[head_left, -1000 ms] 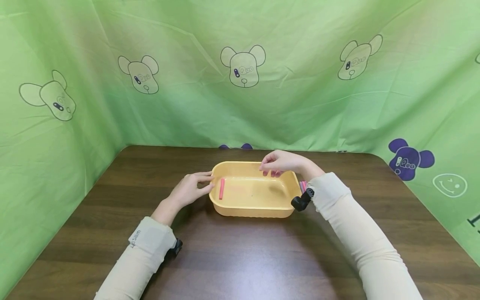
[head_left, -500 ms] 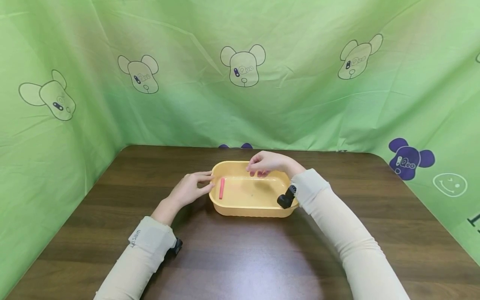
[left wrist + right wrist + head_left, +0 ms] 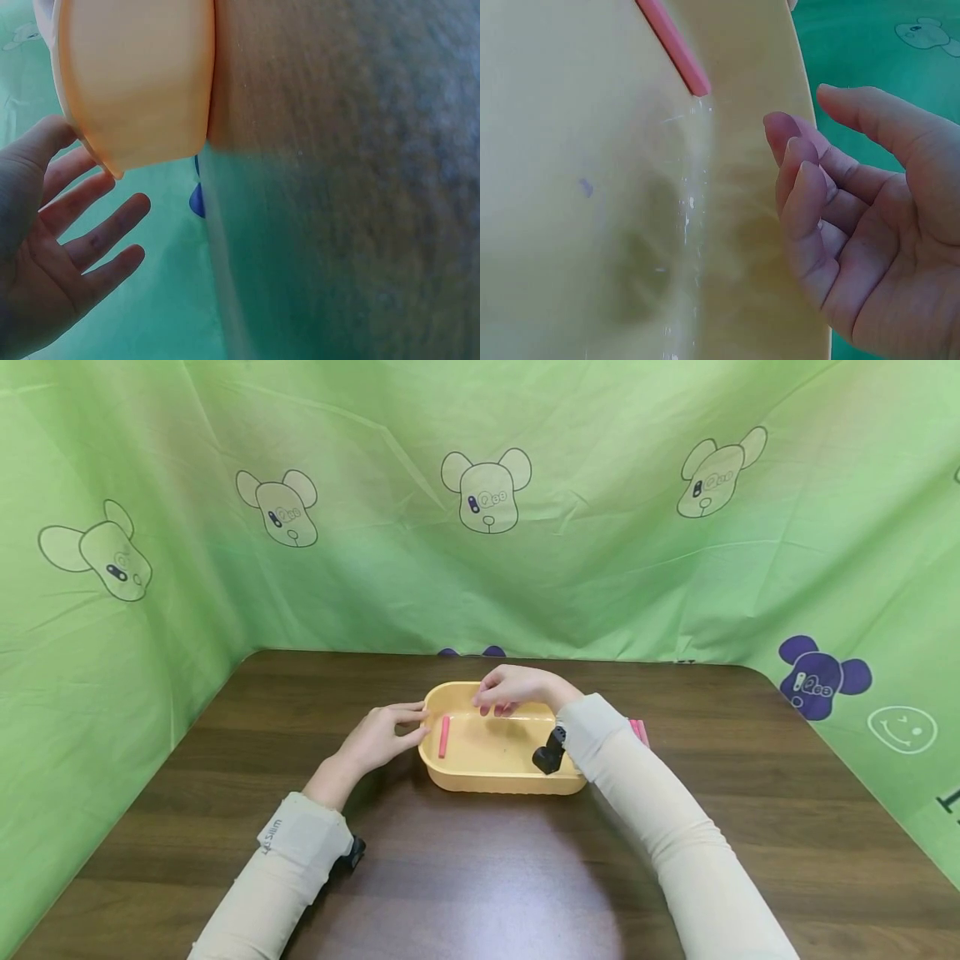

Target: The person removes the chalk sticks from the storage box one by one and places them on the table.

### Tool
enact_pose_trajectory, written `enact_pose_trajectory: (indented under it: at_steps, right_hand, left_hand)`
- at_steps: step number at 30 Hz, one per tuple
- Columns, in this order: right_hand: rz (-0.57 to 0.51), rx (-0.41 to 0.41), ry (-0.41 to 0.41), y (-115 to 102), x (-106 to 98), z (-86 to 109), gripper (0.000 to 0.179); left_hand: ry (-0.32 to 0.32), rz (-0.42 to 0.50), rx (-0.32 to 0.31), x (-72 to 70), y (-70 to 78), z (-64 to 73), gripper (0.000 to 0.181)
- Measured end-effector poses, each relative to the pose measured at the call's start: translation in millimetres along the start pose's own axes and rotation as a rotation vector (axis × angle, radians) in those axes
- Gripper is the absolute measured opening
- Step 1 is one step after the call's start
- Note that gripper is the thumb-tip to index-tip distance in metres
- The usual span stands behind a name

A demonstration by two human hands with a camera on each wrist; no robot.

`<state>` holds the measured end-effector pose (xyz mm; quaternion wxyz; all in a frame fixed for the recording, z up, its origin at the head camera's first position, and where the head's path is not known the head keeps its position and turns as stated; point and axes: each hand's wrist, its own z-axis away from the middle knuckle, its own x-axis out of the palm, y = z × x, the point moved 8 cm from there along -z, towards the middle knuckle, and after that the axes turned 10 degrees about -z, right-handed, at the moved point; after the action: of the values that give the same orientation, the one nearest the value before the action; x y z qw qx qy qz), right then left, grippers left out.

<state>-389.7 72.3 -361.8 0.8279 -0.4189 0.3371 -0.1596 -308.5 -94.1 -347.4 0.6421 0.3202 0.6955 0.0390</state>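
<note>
A yellow plastic tub (image 3: 517,784) stands on the table with a short, straight pink stick (image 3: 444,737) lying inside near its left end. My left hand (image 3: 377,739) touches the tub's left rim with its fingertips, the fingers spread and fairly straight. In the left wrist view, thumb and fingertips meet the rim while two fingers extend free of it. Over the tub's far side hovers my right hand (image 3: 504,689), fingers loosely curled. The right wrist view shows a gap between thumb and fingers of that hand (image 3: 870,217), holding nothing, with the pink stick (image 3: 676,49) ahead of it.
Pink sticks (image 3: 639,731) lie on the brown table (image 3: 465,877) right of the tub, partly hidden by the right sleeve. A green printed curtain (image 3: 375,593) hangs around the back and sides. Each wrist wears a black camera (image 3: 550,752).
My right hand has moved left over the tub, closer to the pink stick inside. Pink sticks on the table have come into view behind the right forearm. The left hand stays at the rim.
</note>
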Motion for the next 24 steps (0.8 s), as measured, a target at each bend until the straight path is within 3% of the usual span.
enact_pose_trajectory:
  at_steps: [17, 24]
  right_hand:
    - [0.000, 0.045, -0.031, 4, 23, -29.9, 0.029]
    - [-0.001, 0.069, -0.065, 7, 35, -38.2, 0.017]
  left_hand:
    - [-0.001, -0.015, 0.004, 1.8, -2.0, -0.8, 0.037]
    - [0.008, -0.017, 0.012, 0.6, -1.2, -1.0, 0.037]
